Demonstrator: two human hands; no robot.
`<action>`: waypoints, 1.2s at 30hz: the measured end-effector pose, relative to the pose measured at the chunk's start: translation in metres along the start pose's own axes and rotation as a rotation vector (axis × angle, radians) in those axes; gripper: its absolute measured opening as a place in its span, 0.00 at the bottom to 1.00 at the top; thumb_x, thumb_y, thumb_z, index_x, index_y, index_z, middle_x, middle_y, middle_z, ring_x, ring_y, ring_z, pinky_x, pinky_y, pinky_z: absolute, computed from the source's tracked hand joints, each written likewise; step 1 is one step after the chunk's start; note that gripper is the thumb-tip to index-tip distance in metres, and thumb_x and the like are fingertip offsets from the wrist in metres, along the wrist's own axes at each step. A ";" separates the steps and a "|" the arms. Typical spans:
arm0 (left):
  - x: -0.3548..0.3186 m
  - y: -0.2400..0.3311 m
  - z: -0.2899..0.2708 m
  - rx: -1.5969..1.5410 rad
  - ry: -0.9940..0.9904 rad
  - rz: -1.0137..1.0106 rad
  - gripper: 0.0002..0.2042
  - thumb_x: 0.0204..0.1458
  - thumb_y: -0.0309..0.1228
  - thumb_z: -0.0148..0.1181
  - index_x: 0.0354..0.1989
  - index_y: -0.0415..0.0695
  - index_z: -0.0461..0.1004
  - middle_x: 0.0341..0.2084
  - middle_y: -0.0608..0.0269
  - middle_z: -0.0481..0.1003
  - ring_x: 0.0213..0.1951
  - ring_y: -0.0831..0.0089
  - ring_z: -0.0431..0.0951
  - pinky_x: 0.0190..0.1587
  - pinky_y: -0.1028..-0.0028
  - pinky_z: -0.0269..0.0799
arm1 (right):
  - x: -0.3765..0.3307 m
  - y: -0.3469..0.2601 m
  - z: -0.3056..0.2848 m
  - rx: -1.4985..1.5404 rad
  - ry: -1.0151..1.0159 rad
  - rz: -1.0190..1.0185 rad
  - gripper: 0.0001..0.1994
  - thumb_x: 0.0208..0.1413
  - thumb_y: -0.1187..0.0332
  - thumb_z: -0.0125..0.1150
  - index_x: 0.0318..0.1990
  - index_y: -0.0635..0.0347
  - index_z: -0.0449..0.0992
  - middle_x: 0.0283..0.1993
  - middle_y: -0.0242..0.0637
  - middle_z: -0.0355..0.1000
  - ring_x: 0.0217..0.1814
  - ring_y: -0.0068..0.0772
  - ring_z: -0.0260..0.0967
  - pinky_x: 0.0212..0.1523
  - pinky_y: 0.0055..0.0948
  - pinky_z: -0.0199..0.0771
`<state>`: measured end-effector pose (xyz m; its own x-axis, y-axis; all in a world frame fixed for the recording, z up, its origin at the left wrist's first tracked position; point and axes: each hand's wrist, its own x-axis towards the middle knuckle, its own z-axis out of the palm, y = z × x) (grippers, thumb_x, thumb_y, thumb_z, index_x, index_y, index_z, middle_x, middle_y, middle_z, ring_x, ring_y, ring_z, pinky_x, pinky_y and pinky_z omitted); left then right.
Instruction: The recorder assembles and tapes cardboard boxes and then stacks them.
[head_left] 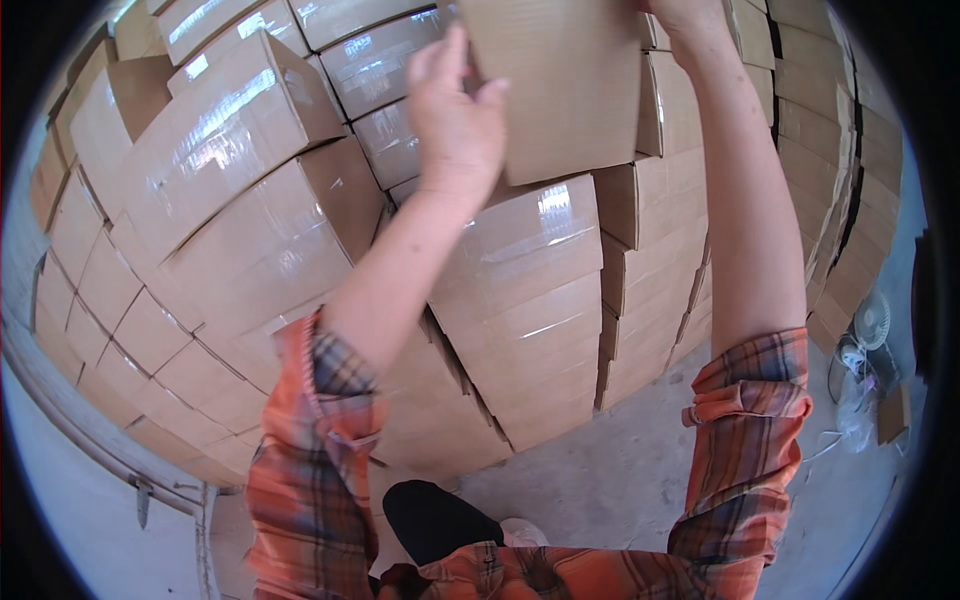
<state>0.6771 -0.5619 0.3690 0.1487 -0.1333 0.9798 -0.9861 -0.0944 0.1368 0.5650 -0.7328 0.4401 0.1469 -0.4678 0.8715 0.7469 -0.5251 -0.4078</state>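
A plain brown cardboard box (570,90) sits tilted on top of a taped stack, its upper part running out of view. My left hand (458,135) is at its left edge, fingers stretched and apart, the thumb overlapping the front face; whether the palm presses on the box is unclear. At the box's upper right edge, my right hand (685,18) grips it, with the fingertips partly cut off by the top of the picture. Directly below stands a taped carton (530,245), its clear tape shining.
Stacked cartons (235,120) rise on the left, and more columns (665,200) stand to the right. Grey concrete floor (610,460) lies near my feet. A small fan (872,322) and clear plastic (855,410) are at the far right. A pale door (110,500) borders the lower left.
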 end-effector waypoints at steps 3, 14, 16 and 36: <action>-0.018 0.007 0.039 -0.130 -0.100 -0.008 0.33 0.40 0.14 0.60 0.60 0.41 0.61 0.48 0.54 0.62 0.48 0.61 0.68 0.50 0.72 0.69 | 0.019 0.042 -0.024 -0.195 0.029 -0.016 0.16 0.52 0.69 0.62 0.49 0.58 0.74 0.34 0.33 0.73 0.32 0.24 0.68 0.36 0.25 0.72; -0.027 -0.004 -0.037 0.102 -0.496 0.120 0.28 0.45 0.27 0.63 0.57 0.41 0.64 0.55 0.53 0.65 0.57 0.59 0.65 0.58 0.67 0.63 | -0.082 0.068 0.037 -0.858 -0.001 -0.367 0.41 0.41 0.60 0.71 0.65 0.43 0.57 0.69 0.48 0.47 0.66 0.55 0.49 0.61 0.45 0.57; -0.023 0.005 -0.081 0.345 -0.328 0.343 0.25 0.44 0.26 0.63 0.54 0.41 0.68 0.51 0.55 0.69 0.56 0.59 0.66 0.57 0.66 0.63 | -0.092 0.061 0.043 -0.852 0.041 -0.397 0.35 0.43 0.64 0.69 0.62 0.45 0.61 0.67 0.46 0.50 0.65 0.54 0.50 0.60 0.44 0.58; 0.054 -0.048 -0.292 0.092 0.169 -0.341 0.29 0.47 0.43 0.66 0.53 0.36 0.68 0.44 0.58 0.72 0.46 0.75 0.70 0.46 0.75 0.66 | -0.073 0.000 0.181 0.284 -0.363 -0.101 0.31 0.54 0.71 0.57 0.65 0.62 0.53 0.58 0.48 0.65 0.60 0.34 0.62 0.58 0.28 0.62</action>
<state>0.7108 -0.2766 0.4573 0.4453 0.0843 0.8914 -0.8701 -0.1943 0.4530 0.6710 -0.5702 0.4261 0.2436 -0.1194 0.9625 0.9096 -0.3162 -0.2694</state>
